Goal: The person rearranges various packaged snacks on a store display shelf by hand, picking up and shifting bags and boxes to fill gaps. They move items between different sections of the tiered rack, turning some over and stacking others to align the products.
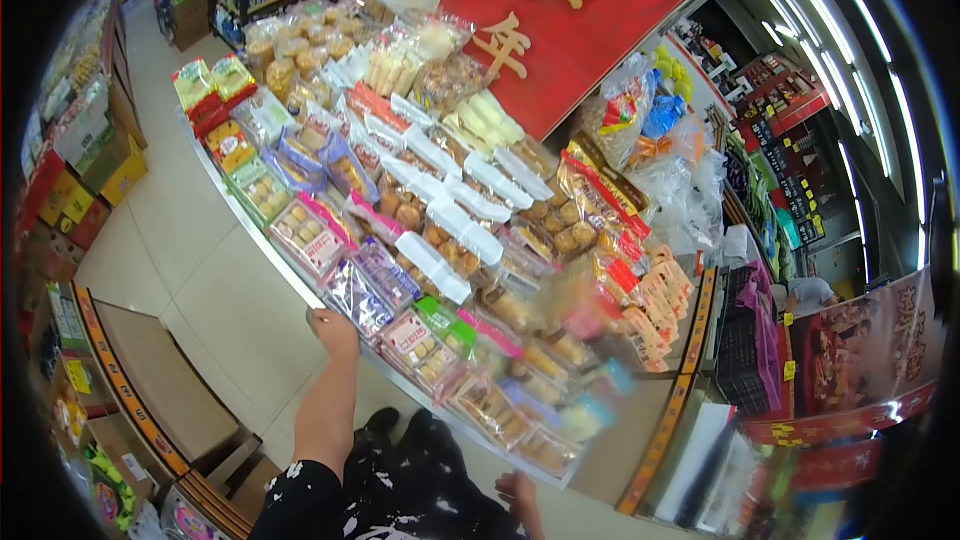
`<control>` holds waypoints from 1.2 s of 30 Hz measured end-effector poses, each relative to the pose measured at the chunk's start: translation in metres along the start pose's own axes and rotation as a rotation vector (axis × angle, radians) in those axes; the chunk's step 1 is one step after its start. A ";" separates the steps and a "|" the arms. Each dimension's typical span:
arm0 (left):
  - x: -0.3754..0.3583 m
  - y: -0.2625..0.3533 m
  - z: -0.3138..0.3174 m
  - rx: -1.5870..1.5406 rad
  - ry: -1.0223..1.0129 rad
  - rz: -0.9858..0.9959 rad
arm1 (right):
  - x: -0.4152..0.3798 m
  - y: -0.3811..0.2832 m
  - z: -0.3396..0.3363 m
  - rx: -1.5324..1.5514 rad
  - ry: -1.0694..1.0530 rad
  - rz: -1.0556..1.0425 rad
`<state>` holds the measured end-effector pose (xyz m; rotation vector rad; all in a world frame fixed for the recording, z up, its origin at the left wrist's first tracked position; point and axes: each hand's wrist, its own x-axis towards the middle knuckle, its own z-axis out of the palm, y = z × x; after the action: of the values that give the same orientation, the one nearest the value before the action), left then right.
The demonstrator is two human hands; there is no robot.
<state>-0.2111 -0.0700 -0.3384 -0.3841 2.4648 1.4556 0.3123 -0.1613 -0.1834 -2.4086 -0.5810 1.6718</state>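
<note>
My left hand (pixel 333 330) is at the front edge of a long white-edged display table (pixel 240 215), its fingers closed around the edge beside the packs. Closest to it lie a blue-and-white pack (pixel 358 297) and a clear pack of round pastries with a pink label (pixel 308 237). Low in the view, my right hand (pixel 517 493) hangs near the table's near corner, just below a clear pastry tray (pixel 547 453). It is small and partly blurred, so its grip does not show clearly.
Bagged breads and boxed pastries cover the table. A red sign (pixel 560 20) with gold characters rises behind them. Wooden shelf units (pixel 160 380) stand at the left, and a brown shelf (pixel 640 430) adjoins on the right. Tiled floor (pixel 220 290) runs along the table's front.
</note>
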 end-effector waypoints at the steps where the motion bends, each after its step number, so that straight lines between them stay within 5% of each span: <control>1: 0.017 -0.033 0.017 0.019 0.032 0.169 | -0.009 -0.012 0.007 0.014 -0.017 -0.016; 3: 0.041 -0.072 0.030 0.096 -0.061 0.286 | -0.027 -0.042 0.023 -0.017 0.094 -0.577; 4: 0.037 -0.061 0.016 0.237 -0.200 0.323 | -0.024 -0.055 0.033 0.034 0.064 -0.604; 6: -0.022 0.034 -0.030 0.090 -0.192 0.158 | -0.009 -0.100 0.062 0.071 0.108 -1.090; 7: -0.028 0.042 -0.034 0.040 -0.170 0.109 | -0.019 -0.121 0.074 0.147 0.084 -1.113; 9: -0.041 0.057 -0.041 -0.063 -0.118 0.016 | -0.049 -0.177 0.082 -0.212 0.335 -1.414; 10: -0.042 0.058 -0.041 -0.060 -0.109 -0.005 | -0.052 -0.201 0.086 -0.162 0.268 -1.504; 13: -0.019 0.035 -0.038 -0.079 -0.172 0.113 | -0.046 -0.246 0.093 -0.282 0.274 -1.613; 16: 0.000 0.020 -0.057 -0.214 -0.590 -0.069 | -0.022 -0.267 0.100 -0.393 0.111 -1.554; 19: -0.021 0.027 -0.080 -0.037 -0.653 -0.102 | 0.005 -0.281 0.117 -0.568 0.106 -1.572; 22: -0.001 0.006 -0.074 0.726 -0.500 0.594 | 0.014 -0.288 0.132 -0.771 0.158 -1.542; 23: -0.003 -0.005 -0.071 0.615 0.113 1.407 | 0.014 -0.291 0.138 -0.912 0.200 -1.492; 24: -0.022 0.007 -0.068 0.328 -0.489 1.021 | 0.025 -0.288 0.150 -0.894 0.199 -1.488; 25: -0.042 0.019 -0.065 0.048 -0.794 0.477 | 0.045 -0.280 0.164 -0.898 0.250 -1.487; 27: -0.148 0.109 -0.082 -0.161 -0.643 0.501 | 0.067 -0.286 0.171 -0.917 0.306 -1.474; 29: -0.136 0.120 -0.056 -0.073 -0.826 0.669 | 0.063 -0.286 0.177 -1.017 0.202 -1.344; 31: -0.139 0.146 -0.029 0.166 -0.768 0.992 | 0.054 -0.301 0.164 -0.984 0.236 -1.360; 36: -0.160 0.196 0.026 -0.025 -1.071 0.715 | 0.001 -0.298 0.128 -0.675 0.229 -1.440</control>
<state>-0.1281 0.0590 -0.1359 1.0976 1.6849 1.3376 0.1266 0.0995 -0.1303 -1.4432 -2.2873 0.5534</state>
